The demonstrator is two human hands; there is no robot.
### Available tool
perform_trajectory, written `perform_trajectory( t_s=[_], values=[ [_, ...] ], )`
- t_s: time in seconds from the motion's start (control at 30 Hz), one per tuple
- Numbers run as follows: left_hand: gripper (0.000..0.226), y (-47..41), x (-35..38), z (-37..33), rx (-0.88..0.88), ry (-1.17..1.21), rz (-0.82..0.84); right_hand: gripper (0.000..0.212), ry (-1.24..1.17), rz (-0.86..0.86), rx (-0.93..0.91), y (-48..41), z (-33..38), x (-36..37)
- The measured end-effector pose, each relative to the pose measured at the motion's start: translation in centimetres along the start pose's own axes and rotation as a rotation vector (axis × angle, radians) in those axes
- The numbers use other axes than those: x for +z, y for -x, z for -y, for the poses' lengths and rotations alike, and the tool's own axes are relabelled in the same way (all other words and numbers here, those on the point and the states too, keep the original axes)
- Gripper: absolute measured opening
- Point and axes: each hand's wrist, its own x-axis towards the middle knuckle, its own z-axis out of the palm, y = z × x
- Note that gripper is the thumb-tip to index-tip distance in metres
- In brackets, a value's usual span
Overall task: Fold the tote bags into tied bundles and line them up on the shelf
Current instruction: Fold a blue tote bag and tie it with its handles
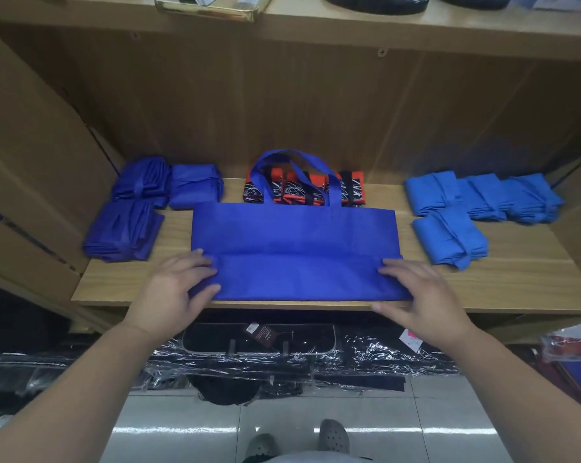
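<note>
Shelf (516, 289): wood, task items all on it. Tote (292, 235): royal blue, flat at centre, near edge along the shelf's front lip. Its bottom strip is folded up over the body, with the crease line running left-right. Dark blue bundles (125, 228): three, far left, just beside the tote's left edge. Light blue bundles (482, 198): four, right side, slightly apart from the tote. Orange-black bundles (302, 188): a row at the far centre, partly behind the tote's handles (282, 162), which stand up at its far edge.

Left hand (172, 292): pinches the folded strip's left end, fingers on top, thumb against the fabric. Right hand (422, 295): holds the strip's right end, fingers on top, thumb at the near edge by the shelf lip. Tote spans between both hands.
</note>
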Motion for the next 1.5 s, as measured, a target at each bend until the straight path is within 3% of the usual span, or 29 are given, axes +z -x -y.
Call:
perform_trajectory(
  t_s=[0.07, 0.1, 0.23, 0.37, 0.6, 0.8, 1.0, 1.13, 1.23, 1.5],
  values=[
    [0.072, 1.1, -0.8, 0.3, -0.026, 0.032, 0.133, 0.078, 0.014, 0.044, -0.016, 0.6, -0.3, -0.5],
    [0.077, 1.5, -1.0, 0.5, -0.028, 0.046, 0.172, 0.077, 0.013, 0.037, -0.027, 0.8, -0.4, -0.6],
    [0.044, 1.8, -1.6, -0.3, -0.082, 0.193, 0.039, 0.040, -0.104, -0.057, -0.026, 1.1, -0.1, -1.4],
    [0.047, 1.5, -2.6, -1.1, -0.389, 0.548, 0.019, 0.019, -0.289, -0.010, 0.135, 0.9, 0.4, -2.3],
    [0.022, -0.2, -2.7, -2.1, -0.572, 0.783, -0.117, 0.016, -0.442, -0.046, 0.322, 0.0, 0.7, -2.7],
    [0.029, -1.0, -0.9, -1.4, -0.675, 0.630, -0.140, 0.020, -0.246, -0.092, 0.400, -1.9, 1.0, -1.6],
    [0.056, -2.1, -0.9, -1.1, -0.627, 0.233, -0.080, 0.032, -0.147, -0.133, 0.461, -2.9, 1.7, -0.9],
    [0.048, -2.8, -1.2, -1.1, -0.570, 0.167, -0.039, 0.038, -0.078, -0.130, 0.502, -3.3, 2.1, -0.7],
    [0.043, -3.1, -1.0, -1.1, -0.512, 0.125, 0.039, 0.037, -0.024, -0.088, 0.437, -3.5, 2.1, -0.5],
    [0.035, -3.5, -0.5, -0.8, -0.490, -0.067, 0.096, 0.021, 0.048, -0.034, 0.363, -4.4, 1.7, -0.6]
  ],
)
